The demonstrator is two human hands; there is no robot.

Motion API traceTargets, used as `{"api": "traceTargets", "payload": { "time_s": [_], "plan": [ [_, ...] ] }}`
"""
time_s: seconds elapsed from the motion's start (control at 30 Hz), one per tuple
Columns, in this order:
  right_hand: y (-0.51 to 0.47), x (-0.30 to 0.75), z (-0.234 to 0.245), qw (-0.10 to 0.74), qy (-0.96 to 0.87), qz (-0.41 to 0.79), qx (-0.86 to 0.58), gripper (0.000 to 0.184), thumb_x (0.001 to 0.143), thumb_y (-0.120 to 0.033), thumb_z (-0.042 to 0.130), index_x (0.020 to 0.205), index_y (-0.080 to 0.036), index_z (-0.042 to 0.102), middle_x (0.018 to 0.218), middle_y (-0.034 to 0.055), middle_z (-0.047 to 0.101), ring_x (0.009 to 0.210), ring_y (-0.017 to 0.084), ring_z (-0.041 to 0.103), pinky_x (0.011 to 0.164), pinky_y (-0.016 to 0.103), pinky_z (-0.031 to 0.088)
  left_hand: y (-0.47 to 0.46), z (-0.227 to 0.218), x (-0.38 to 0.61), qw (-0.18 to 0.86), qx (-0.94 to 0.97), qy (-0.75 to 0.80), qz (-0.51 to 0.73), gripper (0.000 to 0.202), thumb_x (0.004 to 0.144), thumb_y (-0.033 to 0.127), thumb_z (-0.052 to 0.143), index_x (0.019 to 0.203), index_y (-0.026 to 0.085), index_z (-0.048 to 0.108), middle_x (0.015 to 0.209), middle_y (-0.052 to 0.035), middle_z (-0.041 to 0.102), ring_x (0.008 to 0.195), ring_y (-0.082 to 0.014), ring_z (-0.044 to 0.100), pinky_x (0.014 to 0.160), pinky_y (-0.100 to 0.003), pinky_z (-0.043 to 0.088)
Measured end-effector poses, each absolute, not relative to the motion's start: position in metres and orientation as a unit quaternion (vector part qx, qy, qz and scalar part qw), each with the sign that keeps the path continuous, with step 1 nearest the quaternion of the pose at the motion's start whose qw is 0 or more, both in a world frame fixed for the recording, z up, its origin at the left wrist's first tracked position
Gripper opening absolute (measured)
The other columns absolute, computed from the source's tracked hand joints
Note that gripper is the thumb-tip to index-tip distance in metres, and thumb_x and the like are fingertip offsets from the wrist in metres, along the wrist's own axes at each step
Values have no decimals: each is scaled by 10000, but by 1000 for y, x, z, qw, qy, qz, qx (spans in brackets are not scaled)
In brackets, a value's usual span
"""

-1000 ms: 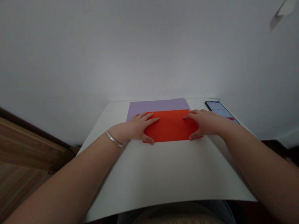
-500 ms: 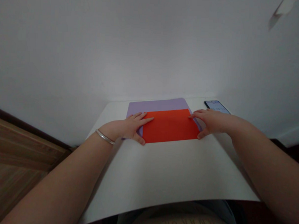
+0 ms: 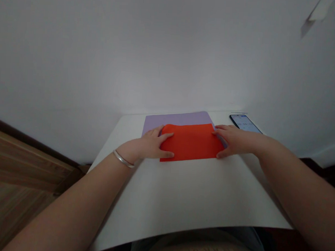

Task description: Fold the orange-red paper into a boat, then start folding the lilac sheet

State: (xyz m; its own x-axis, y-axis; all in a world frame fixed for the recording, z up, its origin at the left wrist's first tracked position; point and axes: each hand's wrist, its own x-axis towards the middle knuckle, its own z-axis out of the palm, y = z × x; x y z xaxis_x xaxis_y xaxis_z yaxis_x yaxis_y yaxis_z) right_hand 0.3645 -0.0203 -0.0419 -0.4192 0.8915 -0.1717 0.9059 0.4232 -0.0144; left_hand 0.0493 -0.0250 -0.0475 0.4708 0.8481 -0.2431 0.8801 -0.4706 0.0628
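Observation:
A red folded sheet of paper [image 3: 191,142] lies on a lilac sheet [image 3: 176,119] at the far middle of a white table [image 3: 181,192]. My left hand [image 3: 151,144], with a silver bangle on the wrist, grips the red sheet's left edge, thumb under the near corner and fingers on top. At the right edge my right hand [image 3: 232,139] holds the sheet the same way. The far edge of the red sheet bows up slightly between the two hands.
A phone [image 3: 245,123] with a lit screen lies at the table's far right corner. A white wall rises right behind the table. Wooden flooring [image 3: 18,178] shows at the left.
Both hands have closed on the side edges of the red sheet, and its far edge has lifted a little. Before, the fingers lay flat at the sheet's sides.

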Motion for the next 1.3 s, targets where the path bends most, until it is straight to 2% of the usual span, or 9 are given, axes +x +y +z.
{"api": "traceTargets", "payload": {
  "time_s": [0.17,0.27,0.4,0.53,0.77,0.97,1.1,1.23,1.3],
  "plan": [
    [-24,343,-34,34,864,-41,501,832,644,-585,705,1352,-176,546,1461,169,433,1344,382,375,1076,517,363,-47,-49,77,-24,845,534,-12,793,862,647,426,1448,115,381,1576,-231,146,1449,-418,117,1123,-576,192],
    [-28,332,-26,11,898,-57,436,654,740,-492,664,1310,-182,585,1441,146,466,1309,333,431,1095,474,345,-53,-49,85,-29,876,481,5,674,936,546,364,1446,105,378,1515,-220,326,1408,-357,290,1126,-492,255],
    [-42,314,-17,-19,931,-78,357,352,826,-313,583,1140,-182,672,1241,109,622,1108,263,583,982,414,447,-52,-49,87,-47,900,431,42,588,956,497,358,1407,127,429,1446,-175,442,1328,-307,413,1103,-438,320],
    [-58,299,-16,-44,934,-46,351,224,827,-195,534,994,-174,682,1092,102,662,995,235,613,863,364,488,-51,-51,86,-67,902,420,66,531,966,447,341,1370,125,465,1397,-163,494,1289,-306,447,1069,-447,364],
    [-64,293,-21,-45,939,11,340,206,824,-150,510,955,-146,669,1027,125,664,960,250,617,806,371,494,-52,-47,87,-52,910,406,68,788,842,726,391,1366,145,476,1426,-166,471,1306,-358,427,1059,-507,370],
    [-60,298,-23,-68,937,-8,343,273,813,-207,544,1052,-143,659,1079,123,664,1005,254,606,882,378,476,-49,-44,87,-77,930,351,80,512,919,528,454,1258,159,561,1313,-120,584,1197,-278,541,1011,-423,432],
    [-59,298,-23,-76,927,-25,365,306,806,-252,564,1077,-144,655,1093,114,665,1005,258,601,902,384,470,-50,-43,87,-89,933,341,76,510,933,501,436,1278,143,549,1306,-124,593,1184,-280,556,990,-418,450],
    [-60,294,-25,-79,918,-20,389,325,816,-271,561,1097,-134,649,1103,123,663,1029,265,593,913,387,466,-50,-42,86,-82,931,349,72,599,910,558,444,1337,144,510,1357,-129,559,1240,-294,517,1021,-433,433],
    [-61,291,-27,-83,912,-9,402,324,829,-269,543,1103,-129,647,1104,127,664,1031,266,593,912,386,465,-49,-42,87,-83,928,358,68,555,925,524,439,1334,157,516,1355,-120,563,1240,-286,521,1023,-422,434]
  ]
}}
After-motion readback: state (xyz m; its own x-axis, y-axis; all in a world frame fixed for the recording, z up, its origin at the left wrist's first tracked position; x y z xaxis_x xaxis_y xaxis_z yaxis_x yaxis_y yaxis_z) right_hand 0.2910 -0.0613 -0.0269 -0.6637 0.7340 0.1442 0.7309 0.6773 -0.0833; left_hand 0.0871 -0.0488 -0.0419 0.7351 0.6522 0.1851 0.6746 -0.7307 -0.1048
